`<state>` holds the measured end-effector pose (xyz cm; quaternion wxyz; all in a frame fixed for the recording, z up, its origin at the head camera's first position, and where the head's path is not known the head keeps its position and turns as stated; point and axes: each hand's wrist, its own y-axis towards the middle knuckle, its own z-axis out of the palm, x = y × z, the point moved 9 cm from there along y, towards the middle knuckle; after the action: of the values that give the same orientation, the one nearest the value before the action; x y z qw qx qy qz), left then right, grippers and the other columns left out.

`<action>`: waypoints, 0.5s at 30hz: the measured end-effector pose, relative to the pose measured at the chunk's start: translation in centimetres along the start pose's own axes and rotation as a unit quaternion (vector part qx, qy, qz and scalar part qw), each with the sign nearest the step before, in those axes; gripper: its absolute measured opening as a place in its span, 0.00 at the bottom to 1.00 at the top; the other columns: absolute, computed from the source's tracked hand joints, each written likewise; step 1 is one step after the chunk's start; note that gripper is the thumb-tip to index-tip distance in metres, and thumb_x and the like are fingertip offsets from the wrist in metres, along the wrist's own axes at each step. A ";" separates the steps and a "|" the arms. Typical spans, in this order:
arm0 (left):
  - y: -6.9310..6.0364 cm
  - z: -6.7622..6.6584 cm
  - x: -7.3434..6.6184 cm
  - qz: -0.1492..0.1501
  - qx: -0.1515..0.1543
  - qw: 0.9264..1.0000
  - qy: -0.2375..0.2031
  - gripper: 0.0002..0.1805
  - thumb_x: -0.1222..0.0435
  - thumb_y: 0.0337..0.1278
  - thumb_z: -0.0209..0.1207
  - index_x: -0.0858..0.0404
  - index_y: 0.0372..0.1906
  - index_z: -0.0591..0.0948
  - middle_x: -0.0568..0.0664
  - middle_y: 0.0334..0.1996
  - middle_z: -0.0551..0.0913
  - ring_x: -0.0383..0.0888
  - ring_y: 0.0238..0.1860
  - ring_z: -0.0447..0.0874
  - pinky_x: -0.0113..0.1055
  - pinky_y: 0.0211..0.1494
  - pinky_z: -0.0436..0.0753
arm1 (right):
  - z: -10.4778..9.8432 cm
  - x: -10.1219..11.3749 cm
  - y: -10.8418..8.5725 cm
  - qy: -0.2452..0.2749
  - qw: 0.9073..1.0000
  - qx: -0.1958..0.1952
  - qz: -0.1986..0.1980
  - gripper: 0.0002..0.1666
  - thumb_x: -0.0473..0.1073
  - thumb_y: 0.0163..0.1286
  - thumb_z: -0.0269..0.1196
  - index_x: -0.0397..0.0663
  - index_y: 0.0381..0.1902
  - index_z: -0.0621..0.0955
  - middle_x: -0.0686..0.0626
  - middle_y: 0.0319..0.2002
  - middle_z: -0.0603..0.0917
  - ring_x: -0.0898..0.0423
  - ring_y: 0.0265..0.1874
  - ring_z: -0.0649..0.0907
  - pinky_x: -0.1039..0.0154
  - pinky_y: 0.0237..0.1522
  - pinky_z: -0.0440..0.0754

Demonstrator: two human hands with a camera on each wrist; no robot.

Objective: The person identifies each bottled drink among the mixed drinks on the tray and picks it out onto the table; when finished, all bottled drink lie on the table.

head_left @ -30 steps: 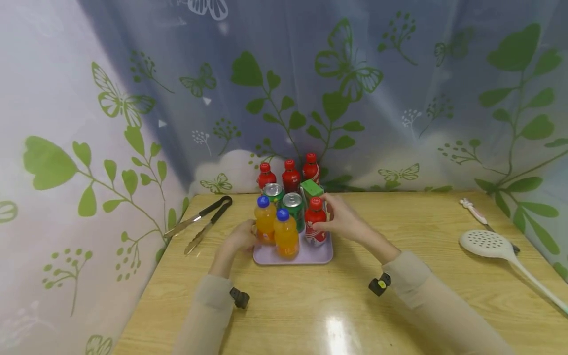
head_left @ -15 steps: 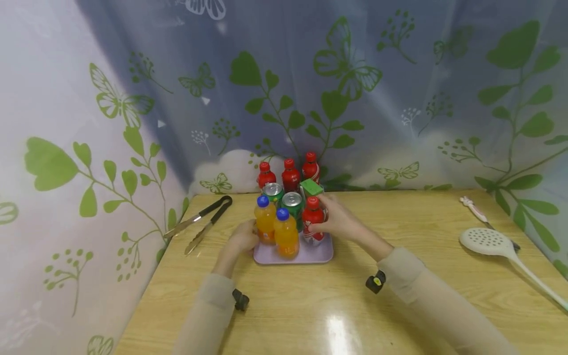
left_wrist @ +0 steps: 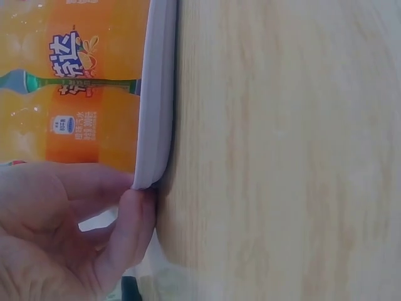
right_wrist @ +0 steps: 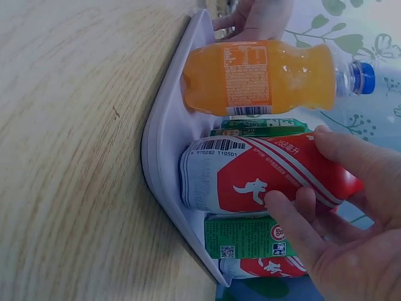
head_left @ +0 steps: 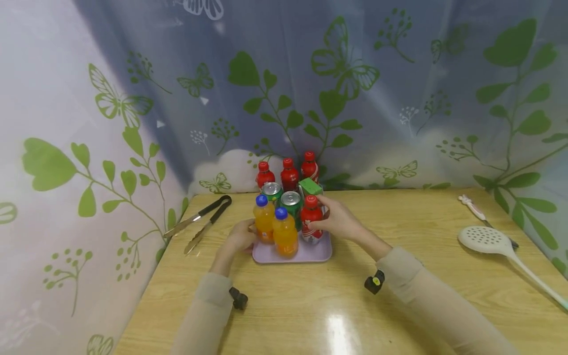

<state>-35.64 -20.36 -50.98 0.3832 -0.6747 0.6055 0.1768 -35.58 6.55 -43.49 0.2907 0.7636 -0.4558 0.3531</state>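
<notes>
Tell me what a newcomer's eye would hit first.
Probably the two orange Fanta bottles, upright at the front left of the lilac tray. Beside them, the fingers of the right hand grip a red-capped bottle. Next, the white perforated skimmer at the right of the wooden table.

Rear-mid red plastic bottle w/ red cap (head_left: 290, 178): base hid. by green metal can (head_left: 291, 202). White perforated skimmer (head_left: 490, 241): handle end cut off, R edge, head view. R-wrist view: red-white plastic bottle (right_wrist: 235, 179), cap hid. by R hand (right_wrist: 357, 248); orange bottle w/ blue cap (right_wrist: 276, 78), fine print too small.
</notes>
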 end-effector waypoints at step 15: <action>0.2 -0.3 0.4 -0.005 0.015 1.000 -0.014 0.44 0.79 0.58 0.57 0.63 0.82 0.62 0.60 0.44 0.80 0.44 0.31 0.78 0.30 0.29 0.86 | -4.6 0.0 -1.4 0.051 0.997 -0.060 0.011 0.39 0.43 0.61 0.79 0.51 0.69 0.77 0.42 0.60 0.82 0.48 0.36 0.83 0.64 0.34 0.86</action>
<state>-35.80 -20.86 -51.07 0.4026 -0.6693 0.5992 0.1757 -35.60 10.66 -41.00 0.3547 0.7206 -0.4693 0.3669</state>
